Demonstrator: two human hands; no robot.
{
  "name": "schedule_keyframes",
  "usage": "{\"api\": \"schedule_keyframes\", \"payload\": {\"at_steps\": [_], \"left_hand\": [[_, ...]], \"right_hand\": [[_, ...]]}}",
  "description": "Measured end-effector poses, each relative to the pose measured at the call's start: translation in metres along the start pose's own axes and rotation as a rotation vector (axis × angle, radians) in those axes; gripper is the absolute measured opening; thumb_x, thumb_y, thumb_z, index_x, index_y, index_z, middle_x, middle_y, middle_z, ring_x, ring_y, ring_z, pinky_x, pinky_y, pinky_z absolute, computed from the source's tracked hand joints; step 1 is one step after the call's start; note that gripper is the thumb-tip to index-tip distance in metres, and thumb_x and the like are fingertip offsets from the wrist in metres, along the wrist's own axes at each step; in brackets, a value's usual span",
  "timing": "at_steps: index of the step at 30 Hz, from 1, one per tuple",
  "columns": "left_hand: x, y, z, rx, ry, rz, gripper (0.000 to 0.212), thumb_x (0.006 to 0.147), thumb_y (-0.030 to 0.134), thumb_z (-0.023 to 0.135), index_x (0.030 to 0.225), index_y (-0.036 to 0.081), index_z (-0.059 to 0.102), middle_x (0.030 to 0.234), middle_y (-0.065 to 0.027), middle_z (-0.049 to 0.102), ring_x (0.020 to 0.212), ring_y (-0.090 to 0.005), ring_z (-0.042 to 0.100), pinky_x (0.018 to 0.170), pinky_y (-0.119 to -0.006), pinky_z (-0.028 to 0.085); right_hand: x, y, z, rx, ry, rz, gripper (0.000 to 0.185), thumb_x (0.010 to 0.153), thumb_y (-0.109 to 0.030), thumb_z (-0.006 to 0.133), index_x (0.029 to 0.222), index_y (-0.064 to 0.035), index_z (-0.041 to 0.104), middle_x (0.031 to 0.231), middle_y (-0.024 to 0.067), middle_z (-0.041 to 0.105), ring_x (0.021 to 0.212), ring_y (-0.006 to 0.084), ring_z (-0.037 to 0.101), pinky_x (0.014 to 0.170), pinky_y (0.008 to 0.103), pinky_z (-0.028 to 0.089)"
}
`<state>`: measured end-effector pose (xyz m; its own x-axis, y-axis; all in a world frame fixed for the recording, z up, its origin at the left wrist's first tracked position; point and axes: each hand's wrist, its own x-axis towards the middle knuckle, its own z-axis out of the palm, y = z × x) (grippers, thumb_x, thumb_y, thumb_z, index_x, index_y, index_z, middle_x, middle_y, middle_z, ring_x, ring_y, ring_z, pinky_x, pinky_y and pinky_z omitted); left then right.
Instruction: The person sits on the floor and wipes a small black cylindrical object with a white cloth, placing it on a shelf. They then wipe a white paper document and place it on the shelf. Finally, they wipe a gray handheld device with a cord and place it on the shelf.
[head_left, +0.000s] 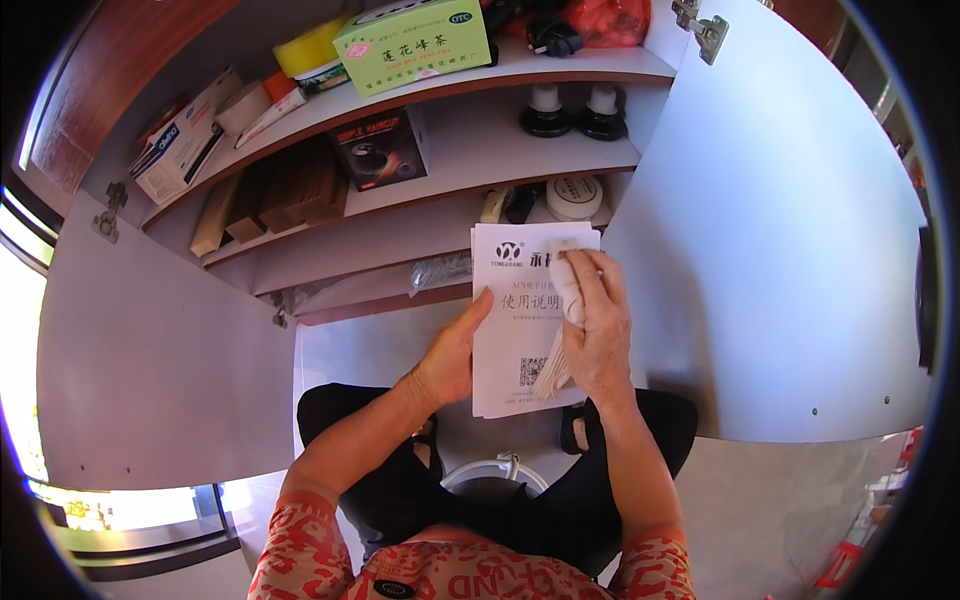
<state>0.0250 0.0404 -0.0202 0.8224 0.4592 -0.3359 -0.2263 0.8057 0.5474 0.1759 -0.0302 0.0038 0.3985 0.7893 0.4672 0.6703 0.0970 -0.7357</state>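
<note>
My left hand (454, 356) grips the left edge of a thin stack of white printed booklets (502, 337), its thumb lying on the top cover. That cover bears a logo, writing and a printed square code. In my right hand (601, 330) is a folded off-white cloth (568, 289), pressed against the right side of the cover. A loose end of the cloth hangs down over the lower part of the page. The stack is held up in front of an open cabinet, above my knees.
Two cabinet doors, left (165, 345) and right (757, 247), stand open on both sides. Shelves hold a green tea box (412, 45), a haircut-kit box (382, 150), wooden blocks (289, 195), two dark bottles (545, 112) and a round white tin (574, 198). A white ring-shaped rim (459, 472) shows between my legs.
</note>
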Motion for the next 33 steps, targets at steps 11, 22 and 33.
{"api": "schedule_keyframes", "payload": {"at_steps": [11,22,33], "left_hand": [[-0.005,0.002,-0.01,0.054,0.06,0.07,0.055,0.096,0.048,0.034,0.133,0.007,0.039,0.129,-0.0107,0.048,0.118,-0.0229,0.048,0.1,-0.038,0.04],[0.001,0.001,0.001,0.051,0.04,0.057,0.062,0.095,0.051,0.032,0.138,0.005,0.032,0.134,-0.0137,0.045,0.123,-0.0263,0.044,0.103,-0.04,0.036],[0.004,0.013,-0.004,0.034,0.109,0.163,0.061,0.095,0.049,0.034,0.137,0.004,0.034,0.133,-0.0141,0.045,0.12,-0.0272,0.046,0.101,-0.04,0.038]], "right_hand": [[-0.015,-0.018,0.024,-0.074,-0.268,-0.366,0.051,0.063,0.003,0.062,0.114,-0.0007,0.056,0.119,0.0049,0.045,0.089,0.0266,0.049,0.072,0.0357,0.048],[-0.002,0.0,0.002,-0.32,0.01,-0.168,0.053,0.066,0.004,0.059,0.118,0.0006,0.05,0.118,0.0131,0.047,0.096,0.0336,0.05,0.079,0.0404,0.048],[-0.04,-0.023,0.019,-0.109,-0.52,-0.272,0.05,0.068,0.001,0.057,0.118,0.0001,0.052,0.116,0.0169,0.047,0.097,0.0377,0.051,0.087,0.0422,0.045]]}}
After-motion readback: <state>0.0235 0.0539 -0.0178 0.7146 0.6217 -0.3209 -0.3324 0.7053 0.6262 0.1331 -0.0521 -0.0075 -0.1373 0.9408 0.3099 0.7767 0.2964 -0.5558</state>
